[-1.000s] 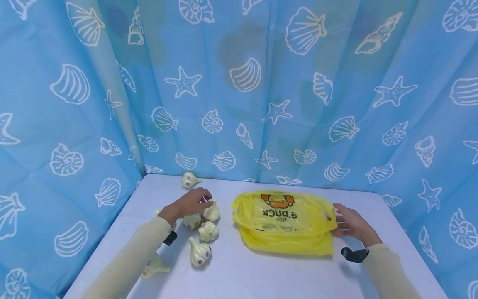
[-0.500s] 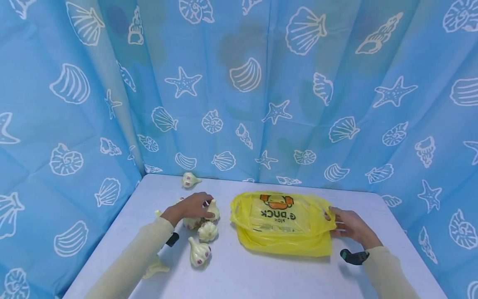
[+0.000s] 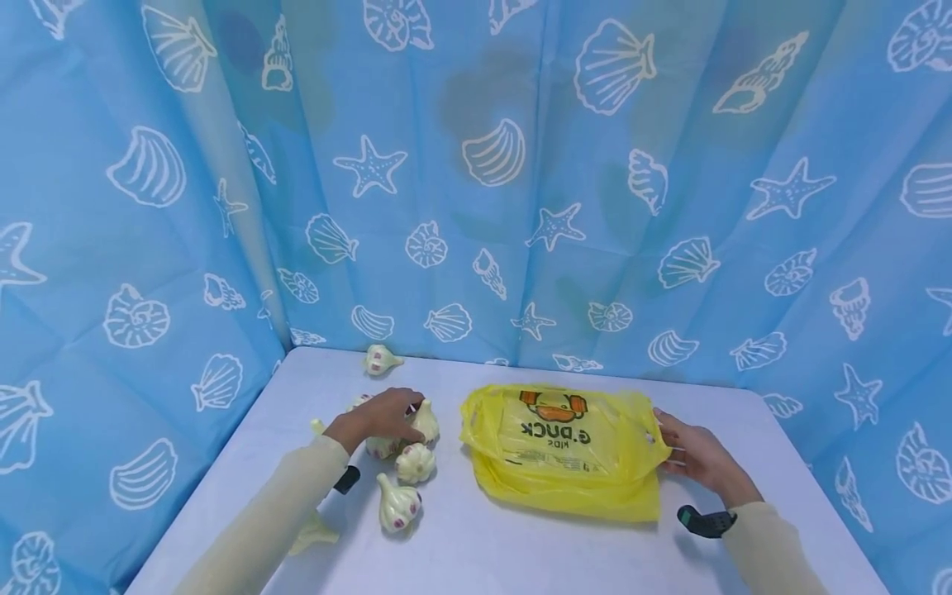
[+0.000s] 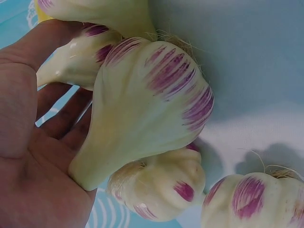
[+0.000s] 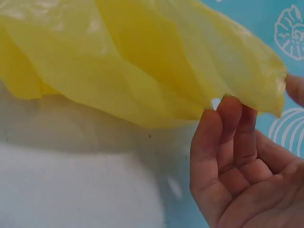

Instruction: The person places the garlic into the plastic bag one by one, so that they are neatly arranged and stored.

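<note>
"What's closest?"

"Two cream sleeves (image 3: 769,545) reaching over a white table (image 3: 476,554). By the left one lies a half-hidden garlic bulb (image 3: 311,535); a bit farther in, a purple-marked bulb (image 3: 400,506) rests on its side, neck pointing away."

"And the right hand (image 3: 699,459)?"

"Pinching the near-right end of a yellow bag (image 3: 561,496) between thumb and fingertips. The right wrist view shows that edge lifted off the table. The bag sits right of the garlic, its duck print facing up, lettering backwards."

"What about the left hand (image 3: 381,416)?"

"Over the cluster — thumb and fingers curled round an upright bulb (image 3: 426,423). A knobbly bulb (image 3: 415,464) lies just nearer than that one. How firmly it grips, I can't tell."

"Anything beyond?"

"One far bulb (image 3: 381,360) near the table's back edge, well apart from the bag. Behind it all hangs a blue curtain (image 3: 439,198) — white shells and starfish all over."
</note>
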The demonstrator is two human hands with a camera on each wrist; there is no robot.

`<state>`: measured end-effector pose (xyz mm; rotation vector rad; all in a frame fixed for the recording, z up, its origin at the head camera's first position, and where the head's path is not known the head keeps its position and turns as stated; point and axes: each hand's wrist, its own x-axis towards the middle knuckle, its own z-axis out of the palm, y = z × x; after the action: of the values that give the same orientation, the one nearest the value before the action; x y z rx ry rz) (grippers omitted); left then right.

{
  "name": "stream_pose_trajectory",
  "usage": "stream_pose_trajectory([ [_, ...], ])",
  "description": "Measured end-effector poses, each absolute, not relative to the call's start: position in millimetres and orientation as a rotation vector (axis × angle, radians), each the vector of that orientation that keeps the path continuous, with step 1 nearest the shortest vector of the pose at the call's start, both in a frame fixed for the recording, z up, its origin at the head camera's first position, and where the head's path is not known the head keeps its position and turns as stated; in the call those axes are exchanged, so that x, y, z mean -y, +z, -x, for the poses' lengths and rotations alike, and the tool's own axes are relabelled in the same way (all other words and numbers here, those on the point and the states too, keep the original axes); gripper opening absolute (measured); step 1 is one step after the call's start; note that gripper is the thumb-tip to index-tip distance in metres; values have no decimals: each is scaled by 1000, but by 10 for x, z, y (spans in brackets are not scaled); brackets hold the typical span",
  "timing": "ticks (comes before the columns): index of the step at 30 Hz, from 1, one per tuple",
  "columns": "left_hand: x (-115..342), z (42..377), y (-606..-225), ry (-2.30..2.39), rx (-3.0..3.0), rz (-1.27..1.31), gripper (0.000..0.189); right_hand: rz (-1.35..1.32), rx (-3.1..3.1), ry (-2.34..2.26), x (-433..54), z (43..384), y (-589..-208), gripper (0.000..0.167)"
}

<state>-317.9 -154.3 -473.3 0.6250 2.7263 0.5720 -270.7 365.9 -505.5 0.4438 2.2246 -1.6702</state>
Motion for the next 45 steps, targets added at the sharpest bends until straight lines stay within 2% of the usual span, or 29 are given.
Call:
stream_pose_trajectory([
  [8,1522,3146,-4743,555,-2736,-655,51,-445,-2342,-1518,-3628,2690,-5103,102],
  [15,1524,3152,-4726,546,-2738,-619,60,-414,-2349,-1536,-3642,2692,-5178,90],
  [19,1525,3164,-4713,548,-2737,-617,58,-438,-2339,-1562,-3681,2694,-5192,86],
  [35,1510,3165,-4693,577,-2754,-634,59,-496,-2345,-1583,-3674,2711,-5109,93],
  [45,1523,3159,-4714,575,-2763,-631,58,-544,-2363,-1602,-3658,2706,-5043,85],
])
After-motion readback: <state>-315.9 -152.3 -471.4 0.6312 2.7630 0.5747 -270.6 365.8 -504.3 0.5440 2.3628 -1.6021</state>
